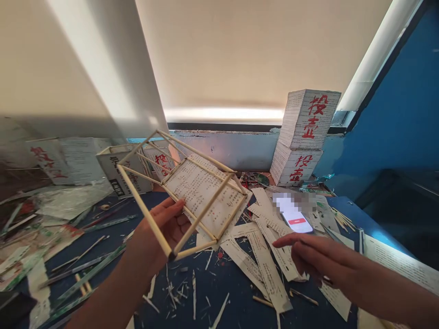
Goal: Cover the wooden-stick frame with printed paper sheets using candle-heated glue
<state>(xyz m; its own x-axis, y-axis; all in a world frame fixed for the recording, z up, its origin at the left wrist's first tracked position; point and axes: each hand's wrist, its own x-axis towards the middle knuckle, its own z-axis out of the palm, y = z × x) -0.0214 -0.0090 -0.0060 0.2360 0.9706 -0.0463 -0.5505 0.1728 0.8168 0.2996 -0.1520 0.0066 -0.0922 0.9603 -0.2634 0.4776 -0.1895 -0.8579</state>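
My left hand [170, 218] is closed round the side of a box-shaped frame [144, 208] made of pale wooden sticks, held up tilted above the table. A sheet of printed paper [202, 189] covers one face of the frame; other faces are bare sticks. My right hand [318, 258] hovers over the table to the right, index finger stretched out and the other fingers bent, with nothing clearly held. Beneath and beside it lie cut strips of printed paper [262, 256]. A lit phone [295, 221] lies just beyond the fingers.
Paper-covered boxes [297, 163] with red characters stand stacked at the back right; more boxes [128, 171] stand at the back left. Paper scraps [174, 292], sticks [343, 219] and green-white strips [92, 274] litter the dark blue table. A pale blind [240, 55] hangs behind.
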